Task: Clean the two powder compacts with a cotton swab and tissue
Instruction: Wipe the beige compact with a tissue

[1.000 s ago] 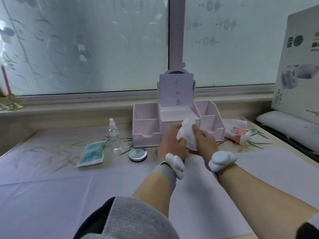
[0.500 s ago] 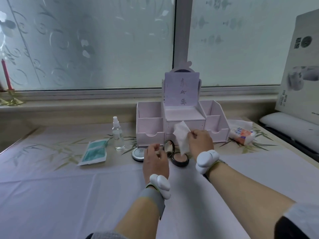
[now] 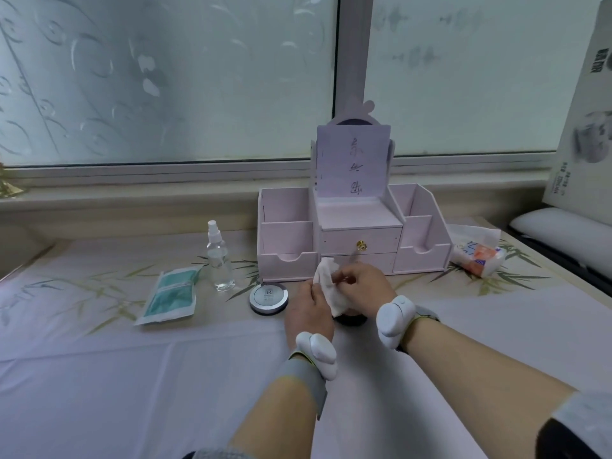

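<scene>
A closed silver compact [image 3: 269, 298] lies on the table in front of the organizer. To its right sits an open compact [image 3: 352, 320]; only its dark base shows under my hands. My right hand [image 3: 362, 286] pinches a crumpled white tissue [image 3: 328, 288] and holds it over that compact. My left hand [image 3: 309, 314] is at the open compact's left side, thumb against the tissue's edge, and seems to grip the compact. Its fingers are hidden behind the tissue. No cotton swab is visible.
A pink desk organizer [image 3: 354, 236] with drawers stands behind my hands. A clear spray bottle [image 3: 220, 260] and a teal packet [image 3: 170, 294] are to the left. A tissue pack [image 3: 477, 255] lies to the right, and a cardboard box [image 3: 586, 127] leans at the far right.
Both hands first held the tissue up by the organizer. The left hand then let go and reached toward the open compact. Now the right hand has lowered the tissue onto it.
</scene>
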A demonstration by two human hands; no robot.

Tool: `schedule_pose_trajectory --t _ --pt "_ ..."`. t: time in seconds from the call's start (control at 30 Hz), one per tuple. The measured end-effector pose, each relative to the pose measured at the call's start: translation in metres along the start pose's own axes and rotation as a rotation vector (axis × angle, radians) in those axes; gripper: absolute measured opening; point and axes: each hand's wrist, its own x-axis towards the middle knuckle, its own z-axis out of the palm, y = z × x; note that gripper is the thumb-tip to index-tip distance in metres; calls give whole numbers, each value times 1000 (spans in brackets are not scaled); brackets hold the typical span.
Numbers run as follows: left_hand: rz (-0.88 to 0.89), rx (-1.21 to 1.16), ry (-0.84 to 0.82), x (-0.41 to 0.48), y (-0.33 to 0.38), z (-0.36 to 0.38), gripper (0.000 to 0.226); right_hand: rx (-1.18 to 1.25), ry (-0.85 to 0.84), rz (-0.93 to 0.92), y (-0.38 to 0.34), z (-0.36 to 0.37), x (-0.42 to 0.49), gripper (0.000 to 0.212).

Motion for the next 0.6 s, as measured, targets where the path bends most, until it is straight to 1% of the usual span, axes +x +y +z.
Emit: schedule_pose_trajectory --t 0.07,0.13,0.17,0.23,0.3,0.33,0.37,0.4,0.47,0.5,0.6 --pt "2 12 2 0 0 2 28 -55 23 -72 1 3 4 17" --pt "6 -4 11 -1 1 2 27 -100 94 -129 1 4 7 9" --pt "10 -12 15 -2 1 1 27 -112 124 -147 1 6 7 10" --pt "11 -28 28 -3 2 0 29 -105 121 -154 -1 6 7 26" --pt "8 -58 41 -3 2 -2 29 -26 37 -127 -5 3 5 42" --pt "9 -68 44 -3 2 -2 29 16 -10 -119 -8 2 2 47" --pt "8 -75 46 -3 2 -3 29 46 -43 -117 -9 1 1 48" --pt "3 -85 46 -3 2 -4 29 64 -53 -118 -10 1 -1 43" --pt "-16 -133 39 -3 3 -5 28 54 -26 -119 -10 1 -3 24" --pt "-29 -164 29 -3 4 -6 28 36 -12 -123 -10 1 -3 19" --pt "-65 -220 4 -5 5 -10 24 64 -4 -134 -12 1 -4 13"
